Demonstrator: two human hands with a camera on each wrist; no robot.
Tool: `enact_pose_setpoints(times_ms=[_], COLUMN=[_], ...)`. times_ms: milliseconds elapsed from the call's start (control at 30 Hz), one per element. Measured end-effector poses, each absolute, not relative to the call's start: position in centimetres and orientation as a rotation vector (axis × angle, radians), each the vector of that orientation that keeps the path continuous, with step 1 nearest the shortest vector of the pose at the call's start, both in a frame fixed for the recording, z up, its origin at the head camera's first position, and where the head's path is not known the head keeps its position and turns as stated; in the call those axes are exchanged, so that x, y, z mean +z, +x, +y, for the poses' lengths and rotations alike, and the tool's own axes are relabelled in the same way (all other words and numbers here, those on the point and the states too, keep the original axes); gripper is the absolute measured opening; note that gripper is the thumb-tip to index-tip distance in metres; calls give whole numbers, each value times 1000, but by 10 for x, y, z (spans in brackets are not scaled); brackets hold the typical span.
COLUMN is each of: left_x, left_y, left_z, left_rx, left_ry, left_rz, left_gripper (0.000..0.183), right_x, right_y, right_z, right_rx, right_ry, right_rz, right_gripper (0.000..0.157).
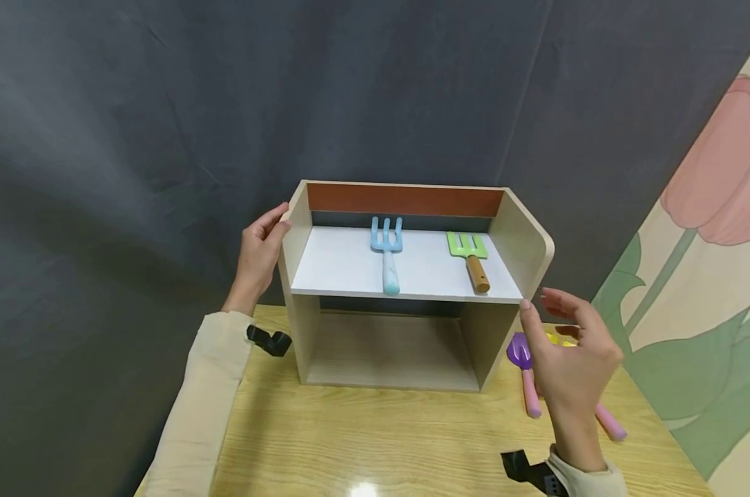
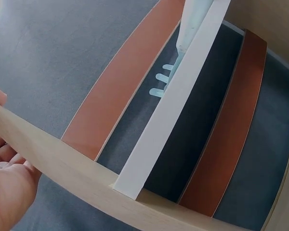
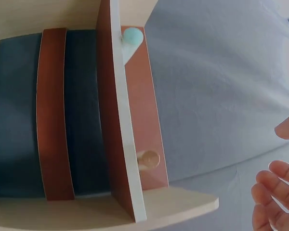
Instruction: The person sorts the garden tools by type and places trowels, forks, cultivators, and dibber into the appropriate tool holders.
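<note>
A small wooden shelf unit [image 1: 390,345] stands on the table. My left hand [image 1: 260,252] grips the upper edge of its left side panel; in the left wrist view a fingertip shows on one side of that panel and the other fingers on the opposite side. On the white upper board lie a light blue toy fork [image 1: 387,252] and, to its right, a green toy fork [image 1: 468,247] with a brown handle. My right hand [image 1: 570,355] is raised by the right side panel, fingers loosely bent with nothing held. In the right wrist view its fingers [image 3: 277,187] are apart from the shelf.
Behind the right hand, a purple toy shovel [image 1: 524,366] with a pink handle lies on the table [image 1: 362,435]. A yellow tool [image 1: 558,339] and another pink handle [image 1: 611,422] are partly hidden there. A dark curtain hangs behind; a flowered wall [image 1: 710,276] borders the right.
</note>
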State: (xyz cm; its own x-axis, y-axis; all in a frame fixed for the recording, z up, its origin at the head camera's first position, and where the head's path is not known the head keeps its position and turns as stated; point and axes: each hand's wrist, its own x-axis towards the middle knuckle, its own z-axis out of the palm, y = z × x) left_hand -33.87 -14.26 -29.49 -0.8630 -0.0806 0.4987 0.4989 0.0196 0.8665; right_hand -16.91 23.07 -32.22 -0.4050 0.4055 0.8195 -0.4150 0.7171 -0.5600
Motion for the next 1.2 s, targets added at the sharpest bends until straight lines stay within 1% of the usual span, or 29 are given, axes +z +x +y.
enact_pose_setpoints(times_ms=[367,933,1200], left_x=[-294,-295,-294], left_y=[-338,-341,-339], left_z=[-147,-145,-143], left_rx=[-1875,-1906,-1911], left_ry=[-409,-421,-418], left_rz=[-1931,-1940,-1948], left_gripper=[43,43,44], right_x=[-329,-350,-363], right_y=[-166,-164,-164], right_z=[243,273,291], right_rx=[1035,1041,1042], right_ry=[-115,-236,-290], right_rz=[-1751,-1768,-1771], right_gripper=[27,35,35])
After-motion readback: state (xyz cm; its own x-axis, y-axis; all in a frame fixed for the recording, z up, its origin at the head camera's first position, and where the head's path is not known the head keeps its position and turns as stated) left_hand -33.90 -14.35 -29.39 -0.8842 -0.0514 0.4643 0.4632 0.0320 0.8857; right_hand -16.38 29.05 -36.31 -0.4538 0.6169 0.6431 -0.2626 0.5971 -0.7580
